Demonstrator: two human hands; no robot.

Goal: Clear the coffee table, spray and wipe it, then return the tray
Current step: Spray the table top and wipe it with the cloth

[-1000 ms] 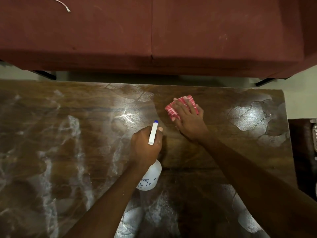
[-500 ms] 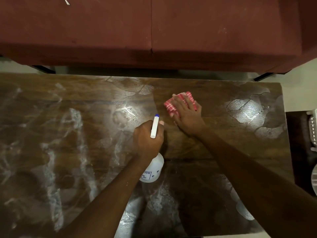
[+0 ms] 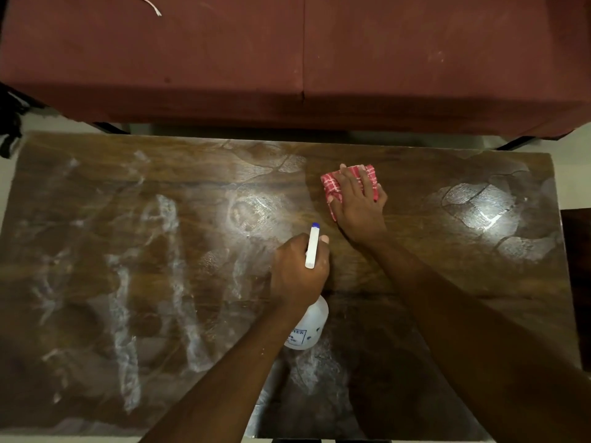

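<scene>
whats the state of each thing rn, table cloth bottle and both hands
dark wooden coffee table: streaked with whitish smears
red-and-white checked cloth: bunched, pressed onto the table
white plastic spray bottle: gripped, tilted, blue nozzle tip pointing forward
left hand: grips the bottle
right hand: fingers flat on the cloth

Setting: a home living room, as I read it through the head camera.
1. Dark red upholstered sofa [image 3: 224, 59], two seat cushions split by a seam, across the top of the frame.
2. Low dark brown wooden coffee table [image 3: 160, 251], streaked white, filling the centre, parallel to the sofa.
3. Pale floor [image 3: 572, 174] between them and at right.
4. Thin white cord [image 3: 150, 4], upper left, lying on the sofa.
</scene>
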